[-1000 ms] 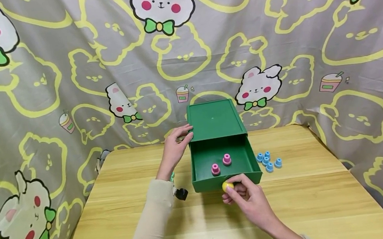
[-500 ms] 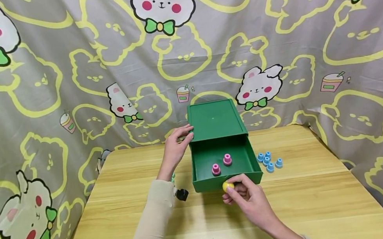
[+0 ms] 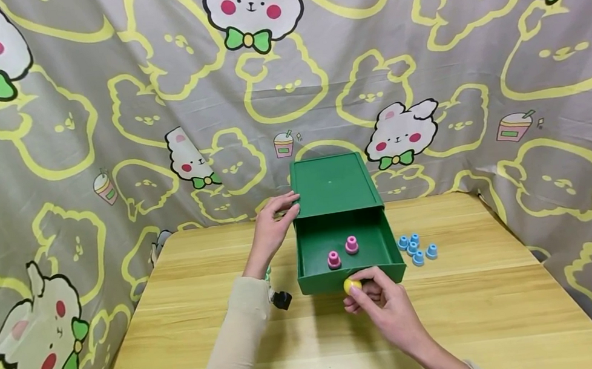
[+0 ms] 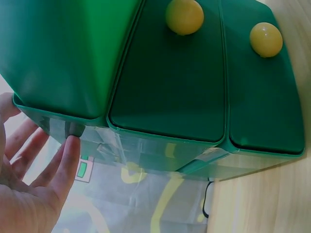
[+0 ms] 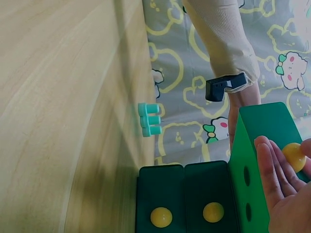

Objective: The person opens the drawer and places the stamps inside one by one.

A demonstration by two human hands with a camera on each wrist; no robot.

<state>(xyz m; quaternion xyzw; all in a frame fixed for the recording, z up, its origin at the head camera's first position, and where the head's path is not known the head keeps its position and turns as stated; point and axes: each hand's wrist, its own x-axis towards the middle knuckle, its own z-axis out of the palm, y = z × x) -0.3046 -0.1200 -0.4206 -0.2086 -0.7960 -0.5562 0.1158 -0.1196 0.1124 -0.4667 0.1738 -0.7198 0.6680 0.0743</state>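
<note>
A green cabinet (image 3: 331,183) stands at the back middle of the table, its top drawer (image 3: 313,285) pulled out toward me. Inside the drawer are two pink stepped pegs, one nearer the front (image 3: 334,260) and one further back (image 3: 351,245). My right hand (image 3: 389,305) pinches the drawer's round yellow knob (image 3: 351,286) between thumb and forefinger. My left hand (image 3: 273,226) touches the cabinet's upper left side with extended fingers. In the left wrist view, two lower drawers with yellow knobs, one in the middle (image 4: 184,16) and one at the bottom (image 4: 266,40), are closed.
Several blue stepped pegs (image 3: 417,257) stand on the table right of the drawer. Teal pegs (image 5: 153,120) stand to the left, mostly behind the left forearm in the head view. A black wrist camera (image 3: 281,300) sits on the left wrist. A patterned curtain (image 3: 155,103) surrounds the table.
</note>
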